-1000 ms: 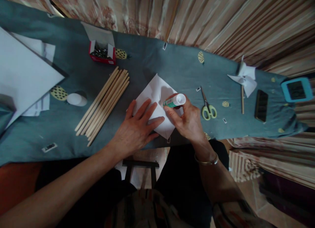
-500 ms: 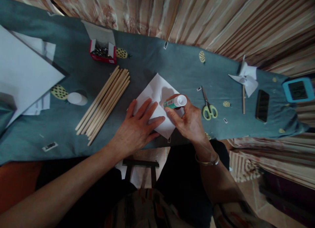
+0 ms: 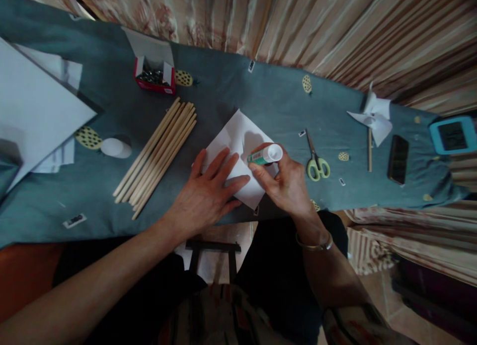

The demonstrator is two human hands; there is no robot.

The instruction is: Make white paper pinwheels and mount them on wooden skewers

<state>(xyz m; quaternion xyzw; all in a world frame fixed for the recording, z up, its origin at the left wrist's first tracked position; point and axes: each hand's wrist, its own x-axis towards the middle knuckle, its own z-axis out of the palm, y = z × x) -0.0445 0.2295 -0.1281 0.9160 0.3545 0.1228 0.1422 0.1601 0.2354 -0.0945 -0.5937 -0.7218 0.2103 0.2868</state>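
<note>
A square of white paper (image 3: 233,131) lies cornerwise in front of me, with slits or creases running toward its middle. Flat on its left half rests my left hand (image 3: 204,191), fingers spread. My right hand (image 3: 285,181) grips a glue stick (image 3: 264,155) with a green and white label, tilted over the paper's centre. The glue stick's lower end is hidden behind it and my fingers, so I cannot tell whether it touches the paper. Left of my left hand lies a bundle of wooden sticks (image 3: 158,156). Green-handled scissors (image 3: 316,161) lie right of my right hand.
A red box of small metal pieces (image 3: 154,82) stands open behind the sticks. At left are a white cap (image 3: 116,148) and white paper sheets (image 3: 40,106). At right lie a paper pinwheel (image 3: 376,117), a phone (image 3: 398,159) and a blue-framed device (image 3: 452,135).
Almost nothing differs. The view has shifted very slightly, while both hands, the paper and the glue stick keep nearly the same places.
</note>
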